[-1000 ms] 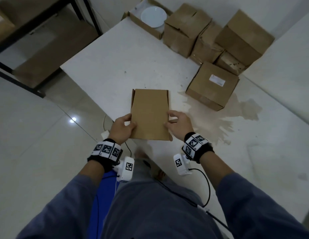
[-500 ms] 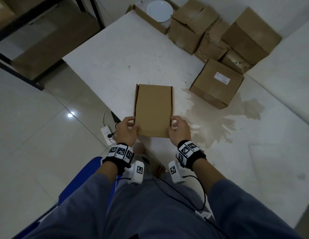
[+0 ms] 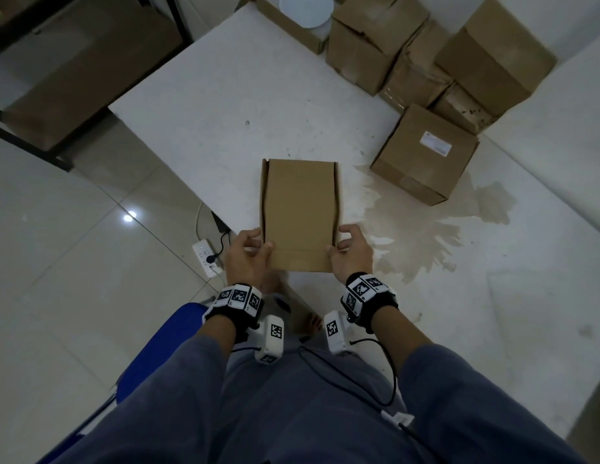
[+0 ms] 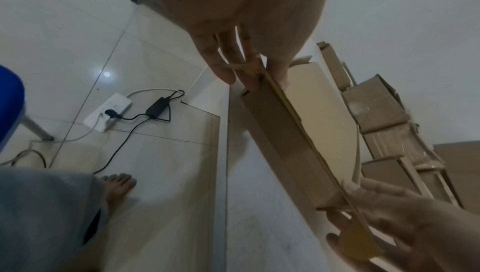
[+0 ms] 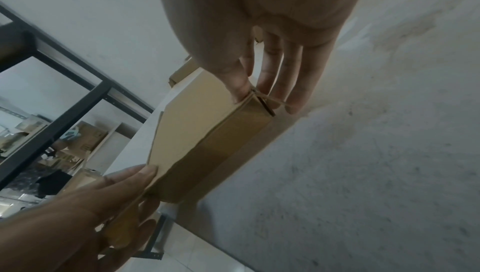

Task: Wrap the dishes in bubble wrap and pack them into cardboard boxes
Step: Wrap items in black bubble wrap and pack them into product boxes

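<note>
A brown cardboard box (image 3: 300, 212) lies flat on the white table (image 3: 224, 105), its near end at the table's front edge. My left hand (image 3: 248, 254) pinches the near-left corner, thumb on top and fingers along the side. On the other side my right hand (image 3: 352, 252) pinches the near-right corner the same way. The left wrist view shows the box (image 4: 283, 133) edge-on between the left hand (image 4: 233, 67) and the right hand (image 4: 389, 225). The right wrist view shows the box (image 5: 207, 143) held by the right hand (image 5: 272, 83). A white plate (image 3: 305, 10) sits in an open box (image 3: 291, 31) at the far edge.
Several closed cardboard boxes (image 3: 425, 55) are stacked at the back right, and a labelled box (image 3: 422, 155) stands nearer. A brownish stain (image 3: 422, 236) spreads right of my hands. On the floor to the left lie a power strip (image 3: 204, 256) and a blue chair (image 3: 157, 356).
Both hands have slid back along the box's sides to its near corners. The box has stayed at the front edge of the table.
</note>
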`<state>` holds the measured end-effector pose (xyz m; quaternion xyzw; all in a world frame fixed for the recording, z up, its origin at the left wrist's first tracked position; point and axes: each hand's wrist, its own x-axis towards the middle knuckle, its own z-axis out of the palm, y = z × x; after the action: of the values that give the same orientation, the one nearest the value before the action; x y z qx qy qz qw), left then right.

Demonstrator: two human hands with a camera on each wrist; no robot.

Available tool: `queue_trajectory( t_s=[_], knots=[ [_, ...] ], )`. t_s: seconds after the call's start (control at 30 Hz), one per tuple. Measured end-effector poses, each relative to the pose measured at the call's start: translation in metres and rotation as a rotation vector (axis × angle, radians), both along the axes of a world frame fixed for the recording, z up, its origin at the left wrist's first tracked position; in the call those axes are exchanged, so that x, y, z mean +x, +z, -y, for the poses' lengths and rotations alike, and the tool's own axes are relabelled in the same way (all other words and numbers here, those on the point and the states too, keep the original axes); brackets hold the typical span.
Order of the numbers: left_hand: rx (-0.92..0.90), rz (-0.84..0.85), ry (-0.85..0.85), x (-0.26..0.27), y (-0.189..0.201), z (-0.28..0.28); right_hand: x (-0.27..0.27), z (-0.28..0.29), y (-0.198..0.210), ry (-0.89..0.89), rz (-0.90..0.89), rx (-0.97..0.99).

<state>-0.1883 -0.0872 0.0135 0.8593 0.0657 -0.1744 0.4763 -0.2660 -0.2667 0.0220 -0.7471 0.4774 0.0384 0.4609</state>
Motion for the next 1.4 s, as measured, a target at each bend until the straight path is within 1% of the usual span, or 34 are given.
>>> queue_trajectory(
  t_s=[0.17, 0.3, 0.5, 0.67, 0.8, 0.9, 1.03, 1.1, 1.17, 1.27, 1.3, 1.33, 1.4],
  knots=[
    [0.037, -0.034, -0.040, 0.000, 0.000, -0.004, -0.009, -0.001, -0.002, -0.045, 0.000, 0.020],
    [0.034, -0.086, -0.075, -0.004, -0.005, -0.014, -0.026, -0.011, -0.011, -0.147, 0.045, 0.070],
    [-0.011, -0.118, 0.003, -0.011, -0.005, -0.014, -0.032, -0.025, -0.014, -0.161, 0.092, 0.109],
    [-0.111, -0.201, 0.048, -0.019, -0.008, -0.013, -0.035, -0.025, -0.015, -0.181, 0.133, 0.098],
    [-0.131, -0.186, 0.044, -0.023, -0.011, -0.012, -0.036, -0.024, -0.015, -0.198, 0.150, 0.093],
    [-0.154, -0.186, 0.042, -0.020, -0.012, -0.012, -0.037, -0.020, -0.017, -0.176, 0.176, 0.090],
    [-0.139, -0.146, -0.023, -0.014, -0.014, -0.017, -0.033, -0.016, -0.020, -0.144, 0.194, 0.064],
    [-0.067, -0.040, -0.135, -0.009, -0.017, -0.021, -0.030, -0.011, -0.019, -0.058, 0.169, 0.029],
    [0.028, 0.090, -0.339, -0.002, -0.020, -0.024, -0.026, -0.005, -0.014, 0.108, 0.125, -0.043],
    [0.104, 0.255, -0.594, 0.009, -0.023, -0.028, -0.023, 0.003, -0.010, 0.512, 0.010, -0.263],
    [0.137, 0.316, -0.646, 0.012, -0.024, -0.029, -0.022, 0.005, -0.009, 0.632, -0.029, -0.322],
    [0.159, 0.353, -0.676, 0.015, -0.023, -0.030, -0.020, 0.008, -0.009, 0.704, -0.058, -0.359],
    [0.177, 0.376, -0.686, 0.019, -0.025, -0.031, -0.016, 0.012, -0.008, 0.748, -0.075, -0.387]
  ],
)
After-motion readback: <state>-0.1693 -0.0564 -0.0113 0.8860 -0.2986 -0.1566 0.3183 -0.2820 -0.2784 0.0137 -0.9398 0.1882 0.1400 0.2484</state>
